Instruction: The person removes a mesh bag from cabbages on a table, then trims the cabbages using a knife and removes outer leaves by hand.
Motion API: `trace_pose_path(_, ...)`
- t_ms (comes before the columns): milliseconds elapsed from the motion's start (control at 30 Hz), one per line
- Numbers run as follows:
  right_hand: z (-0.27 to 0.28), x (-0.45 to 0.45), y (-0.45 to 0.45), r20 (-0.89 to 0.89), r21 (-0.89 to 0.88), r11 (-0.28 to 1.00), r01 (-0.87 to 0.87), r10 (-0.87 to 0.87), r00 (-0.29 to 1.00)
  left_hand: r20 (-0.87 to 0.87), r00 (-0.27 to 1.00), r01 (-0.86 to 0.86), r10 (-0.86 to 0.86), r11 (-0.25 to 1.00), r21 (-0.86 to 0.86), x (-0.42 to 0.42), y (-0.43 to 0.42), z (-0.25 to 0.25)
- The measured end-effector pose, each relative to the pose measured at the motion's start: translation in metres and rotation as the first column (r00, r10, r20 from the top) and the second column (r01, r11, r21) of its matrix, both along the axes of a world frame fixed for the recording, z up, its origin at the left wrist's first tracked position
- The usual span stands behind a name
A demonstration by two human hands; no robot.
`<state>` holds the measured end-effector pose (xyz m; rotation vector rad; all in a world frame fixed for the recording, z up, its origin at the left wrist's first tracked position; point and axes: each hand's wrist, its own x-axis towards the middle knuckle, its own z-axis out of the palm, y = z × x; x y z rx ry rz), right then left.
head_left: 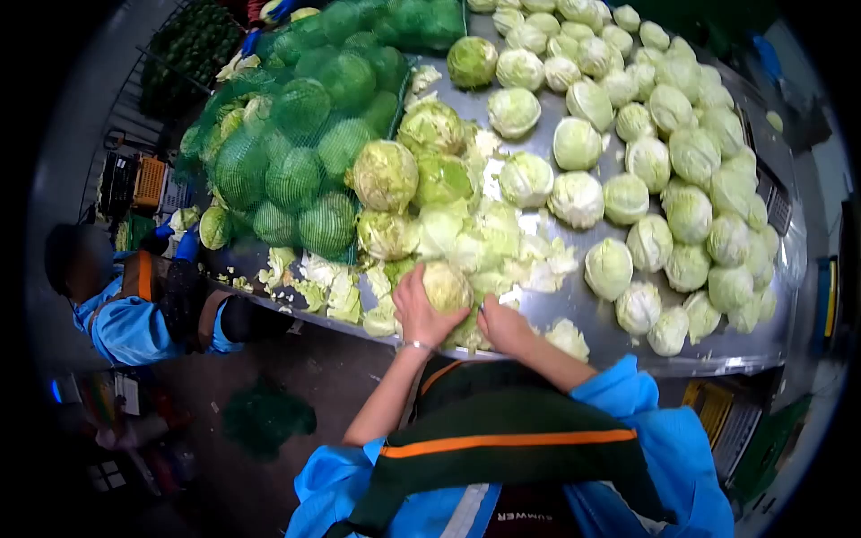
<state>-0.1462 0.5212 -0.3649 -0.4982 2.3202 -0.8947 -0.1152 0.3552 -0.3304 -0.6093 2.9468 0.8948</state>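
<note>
A pale cabbage (446,287) sits near the front edge of the metal table, among loose leaves. My left hand (421,309) grips it from the left, fingers and thumb curved round its side. Just right of it, my right hand (507,326) is closed on a small dark tool (482,307); most of the tool is hidden, so I cannot tell its kind. Peeled-off leaves (475,235) lie heaped behind the cabbage. Untrimmed cabbages (386,176) with browned outer leaves stand behind to the left.
Green net sacks of cabbages (296,170) fill the table's left side. Many pale cabbages (650,242) cover the right side of the metal table (556,309). A co-worker in blue sleeves (134,309) stands at the left. Dark green netting (267,419) lies on the floor.
</note>
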Motion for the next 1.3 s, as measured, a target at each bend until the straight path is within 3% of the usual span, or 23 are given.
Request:
trace_pose_path(67,-0.047,-0.002,0.008,0.027,0.169,0.984,-0.046,0.042,0.999,-0.037,0.999,-0.002,0.005,0.997,0.084,0.002,-0.010,-0.003)
trace_pose_path(133,-0.026,-0.007,0.008,0.043,0.147,0.989,-0.020,0.014,0.999,-0.087,0.996,0.039,-0.027,0.989,0.141,0.011,-0.030,-0.011)
trace_pose_path(200,-0.014,-0.003,0.015,-0.102,-0.201,0.974,0.103,-0.125,0.987,-0.233,0.952,-0.024,0.197,0.809,0.587,0.028,-0.031,-0.021)
trace_pose_path(233,0.012,-0.008,0.016,0.099,-0.342,0.910,0.236,-0.214,0.972,-0.300,0.909,0.023,0.289,0.684,0.729,0.030,-0.018,-0.010)
trace_pose_path(300,0.071,-0.015,0.015,0.525,-0.468,0.695,0.546,-0.278,0.804,-0.361,0.910,0.050,0.205,0.810,0.585,0.031,-0.005,0.004)
trace_pose_path(333,0.067,-0.013,0.010,0.517,-0.428,0.723,0.543,-0.297,0.803,-0.393,0.905,0.065,0.164,0.859,0.508,0.030,-0.001,0.004)
trace_pose_path(367,0.058,-0.015,0.003,0.498,-0.394,0.752,0.528,-0.308,0.810,-0.354,0.935,0.079,-0.014,0.982,0.170,0.031,-0.006,0.000)
trace_pose_path(467,0.042,-0.017,-0.001,0.481,-0.352,0.781,0.516,-0.322,0.815,-0.090,0.981,-0.079,0.172,0.776,0.625,0.031,-0.016,-0.010)
trace_pose_path(500,0.040,-0.015,0.001,0.473,-0.354,0.790,0.500,-0.310,0.825,-0.057,0.973,-0.132,0.222,0.747,0.651,0.027,-0.012,0.002)
trace_pose_path(600,0.037,-0.011,0.001,0.430,-0.309,0.832,0.461,-0.310,0.848,-0.163,0.959,-0.122,0.230,0.859,0.497,0.029,-0.002,-0.014)
trace_pose_path(633,0.038,-0.011,-0.001,0.414,-0.290,0.843,0.453,-0.316,0.853,-0.209,0.961,-0.094,0.183,0.922,0.375,0.028,0.002,-0.009)
trace_pose_path(767,0.017,-0.009,0.000,0.286,-0.316,0.863,0.394,-0.309,0.907,-0.138,0.948,-0.215,0.285,0.900,0.379,0.021,0.012,-0.007)
trace_pose_path(867,-0.043,-0.008,0.010,0.027,-0.409,0.862,0.300,-0.317,0.948,-0.116,0.944,-0.240,0.309,0.884,0.402,0.019,0.009,-0.011)
trace_pose_path(900,-0.033,-0.010,0.009,0.054,-0.335,0.892,0.304,-0.304,0.951,-0.115,0.951,-0.222,0.288,0.892,0.393,0.020,0.006,-0.012)
trace_pose_path(967,0.002,-0.007,0.000,0.321,-0.310,0.846,0.434,-0.336,0.885,-0.113,0.964,-0.181,0.239,0.909,0.377,0.029,-0.006,-0.016)
trace_pose_path(1000,0.011,-0.007,-0.003,0.446,-0.285,0.821,0.495,-0.344,0.826,-0.100,0.949,-0.217,0.298,0.852,0.476,0.034,-0.011,-0.026)
trace_pose_path(1067,0.011,-0.012,-0.001,0.495,-0.320,0.762,0.563,-0.372,0.785,-0.055,0.909,-0.280,0.414,0.702,0.655,0.046,-0.027,-0.049)
trace_pose_path(1133,0.021,-0.025,0.002,0.554,-0.295,0.723,0.624,-0.402,0.729,0.139,0.759,-0.477,0.636,0.400,0.782,0.054,-0.052,-0.044)
trace_pose_path(1167,0.022,-0.031,0.003,0.556,-0.303,0.734,0.608,-0.383,0.738,0.010,0.787,-0.456,0.617,0.570,0.683,0.065,-0.062,-0.055)
trace_pose_path(1233,0.024,-0.030,0.001,0.560,-0.299,0.745,0.596,-0.368,0.742,-0.184,0.867,-0.261,0.462,0.738,0.622,0.053,-0.052,-0.030)
trace_pose_path(1267,0.026,-0.027,-0.004,0.557,-0.289,0.757,0.586,-0.364,0.746,-0.271,0.884,-0.166,0.382,0.797,0.580,0.046,-0.038,-0.011)
trace_pose_path(1300,0.027,-0.027,-0.010,0.547,-0.287,0.771,0.568,-0.354,0.758,-0.209,0.862,-0.213,0.461,0.706,0.676,0.037,-0.020,0.008)
